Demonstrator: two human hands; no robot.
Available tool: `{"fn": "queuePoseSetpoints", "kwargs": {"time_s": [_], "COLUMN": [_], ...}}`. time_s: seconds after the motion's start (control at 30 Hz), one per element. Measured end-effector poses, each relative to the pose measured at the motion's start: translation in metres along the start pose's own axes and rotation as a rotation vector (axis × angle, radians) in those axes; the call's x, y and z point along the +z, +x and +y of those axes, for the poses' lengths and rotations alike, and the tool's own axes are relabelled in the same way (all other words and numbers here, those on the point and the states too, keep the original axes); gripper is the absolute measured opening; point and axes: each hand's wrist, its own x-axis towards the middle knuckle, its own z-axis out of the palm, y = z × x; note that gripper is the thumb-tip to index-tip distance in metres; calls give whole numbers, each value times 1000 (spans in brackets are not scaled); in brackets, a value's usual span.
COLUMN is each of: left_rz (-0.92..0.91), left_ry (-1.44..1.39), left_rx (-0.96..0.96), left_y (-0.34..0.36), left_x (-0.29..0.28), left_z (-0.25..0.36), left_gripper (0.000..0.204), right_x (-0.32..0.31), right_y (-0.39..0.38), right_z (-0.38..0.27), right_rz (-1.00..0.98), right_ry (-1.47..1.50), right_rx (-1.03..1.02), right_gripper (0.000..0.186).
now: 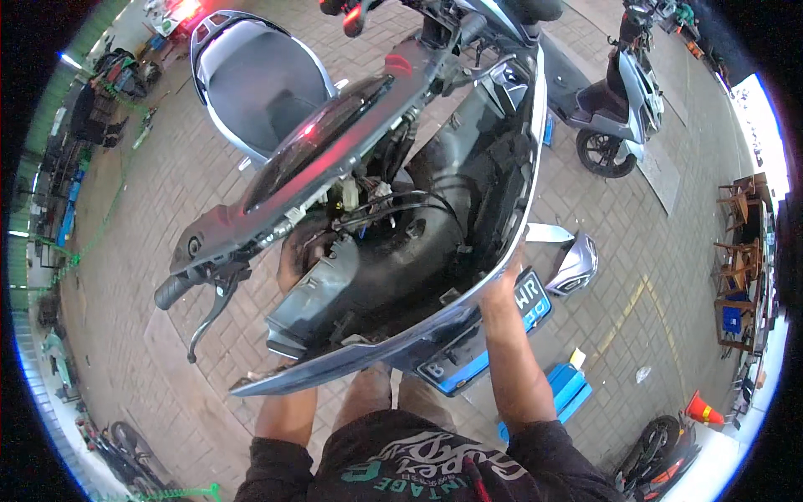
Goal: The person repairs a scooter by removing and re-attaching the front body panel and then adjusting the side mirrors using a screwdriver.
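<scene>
A scooter's front panel (393, 322), dark and hollow inside with a glossy outer rim, is tilted in front of me below the handlebar (213, 238). My right hand (499, 283) grips its right edge, the fingers partly hidden behind it. At its left side my left hand (291, 261) is closed round the inner edge, mostly covered by the panel, and its forearm passes underneath. Exposed wiring and connectors (355, 197) hang between the handlebar cover and the panel. A number plate (456, 368) shows along the panel's front, partly behind my right forearm. The brake lever (205, 322) sticks out at left.
A scooter with a dark seat (263, 84) stands beyond at left, another scooter (615, 109) at far right. A loose body panel (575, 266) and a blue toolbox (560, 397) lie on the paving at right. Farther out are wooden chairs (736, 259) and an orange cone (704, 408).
</scene>
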Motion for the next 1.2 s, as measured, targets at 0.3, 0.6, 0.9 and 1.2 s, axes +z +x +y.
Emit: {"fn": "queuePoseSetpoints", "kwargs": {"time_s": [0.3,0.6,0.9,1.2], "left_rz": [23,-59,-160,-299], "left_ry": [-323,-45,135,407], "left_rx": [-164,-188,-195,-130], "left_y": [-32,-35,-14,26], "left_x": [-19,-16,-26,-13], "left_z": [5,6,17,21], "left_gripper": [44,40,37,36], "right_x": [-1,-26,-8,-44], "right_y": [0,32,9,22], "right_z": [8,2,-4,-12], "right_rz": [-184,-281,-250,-487], "right_ry": [-44,-125,-245,-195], "right_rx": [-104,-41,-233,-206], "right_gripper": [61,58,55,53]}}
